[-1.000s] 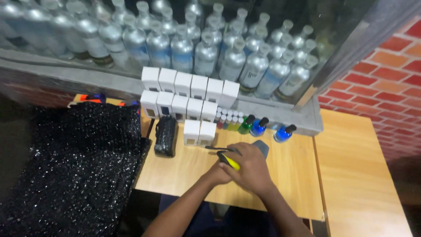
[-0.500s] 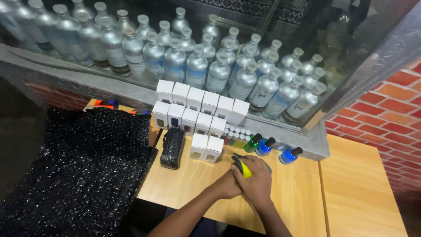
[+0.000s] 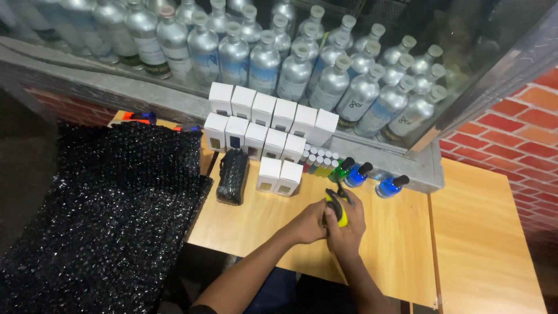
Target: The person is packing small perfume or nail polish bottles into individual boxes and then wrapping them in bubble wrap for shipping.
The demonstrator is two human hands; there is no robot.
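Judged as the step in hand: working a small yellow-and-black tool point(image 3: 337, 210) with both hands just above the wooden table point(image 3: 256, 224). Right hand point(image 3: 350, 228) wrapped round the tool, fingers curled and pressed together over the yellow body, thumb side toward the left. Left hand point(image 3: 307, 224) set against the tool's left flank, fingers bent inward; not possible to tell whether these pinch a part of the tool or only brace it, since the fingertips are hidden. Tool upright to slightly tilted, yellow body showing between the two hands, black upper end protruding above the right fingers toward the small green bottle point(image 3: 343, 168) and the blue bottles point(image 3: 388, 187). For good execution: grip firmly with the right hand low on the body, steady with the left close beside it, and direct the black end away from both palms. Work over the bare patch of table in front of the pair of white boxes point(image 3: 279, 176), apart from the bottles. Avoid sweeping the elbows left toward the black wrapped bundle point(image 3: 232, 176) and the black bubble sheet point(image 3: 116, 203). Silver bottles point(image 3: 296, 72) behind the ledge well apart from the hands.
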